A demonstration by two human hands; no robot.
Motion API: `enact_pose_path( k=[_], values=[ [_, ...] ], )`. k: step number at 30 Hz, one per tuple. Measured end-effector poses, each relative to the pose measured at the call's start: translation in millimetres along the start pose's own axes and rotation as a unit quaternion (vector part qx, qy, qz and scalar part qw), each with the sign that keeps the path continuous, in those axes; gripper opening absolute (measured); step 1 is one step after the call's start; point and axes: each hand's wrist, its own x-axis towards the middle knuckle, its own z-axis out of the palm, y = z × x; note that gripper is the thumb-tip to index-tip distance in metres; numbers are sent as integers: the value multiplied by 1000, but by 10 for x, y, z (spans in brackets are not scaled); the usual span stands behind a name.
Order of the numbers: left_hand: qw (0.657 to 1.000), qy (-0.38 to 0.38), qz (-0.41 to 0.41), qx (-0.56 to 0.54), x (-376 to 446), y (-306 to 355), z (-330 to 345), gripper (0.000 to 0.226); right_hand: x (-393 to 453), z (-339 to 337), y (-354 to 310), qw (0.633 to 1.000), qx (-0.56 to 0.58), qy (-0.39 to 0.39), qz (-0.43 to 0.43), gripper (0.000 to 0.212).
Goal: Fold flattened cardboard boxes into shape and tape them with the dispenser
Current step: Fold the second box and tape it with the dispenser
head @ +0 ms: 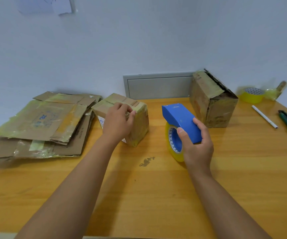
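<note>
A blue plastic tape dispenser (180,121) is loaded with a yellowish roll of clear tape (173,144) whose white core is printed with blue triangles. Brown cardboard, striped with yellow-green tape, is seen in the small folded box (136,118), the larger taped box (211,104) and the flattened stack (41,125), which is marked with blue print. The orange wood-grain table (139,195) is blotched by a dark stain (146,161).

Small folded box (136,125), brown, tape-covered, upright at table centre. Flattened cardboard stack (41,125), taped and worn, lies far left. Blue dispenser (180,123) with yellow tape roll stands right of centre. Larger taped box (211,104) sits far right, tilted.
</note>
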Motion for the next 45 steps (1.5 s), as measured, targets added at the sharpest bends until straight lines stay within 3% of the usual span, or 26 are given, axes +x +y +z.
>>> enact_pose_path(
  k=[6,11,14,16,19,21,24,29,34,38,41,45],
  values=[
    [998,-18,25,45,-29,1,-125,28,-6,-2,-2,1000,-6,-7,-8,49],
    [967,-72,22,242,-96,118,-154,57,-4,4,-6,1000,-8,-7,-7,50],
    [963,-37,34,263,-158,186,-90,50,12,-13,-18,1000,-2,4,6,50],
    [972,18,52,228,-213,166,-50,47,30,-27,-29,1000,9,18,16,49],
    [982,154,63,91,-304,17,-59,50,48,-28,-40,999,22,33,27,47],
    [977,211,15,-39,-367,-79,-97,51,44,-20,-46,999,21,32,28,47],
    [938,222,-114,-238,-478,-162,-104,58,32,-6,-49,999,15,27,27,46],
    [959,169,-95,-209,-676,-250,-64,68,24,-7,-41,999,18,31,29,48],
    [927,122,-193,-296,-661,-541,-155,71,31,-12,-51,999,24,35,27,47],
    [941,77,-242,-225,-770,-647,-256,94,23,3,-43,999,19,27,20,48],
    [942,84,-246,-213,-749,-619,-320,119,11,7,-38,1000,13,21,12,47],
    [944,119,-219,-217,-612,-526,-341,119,11,-3,-40,1000,10,16,8,46]
  ],
)
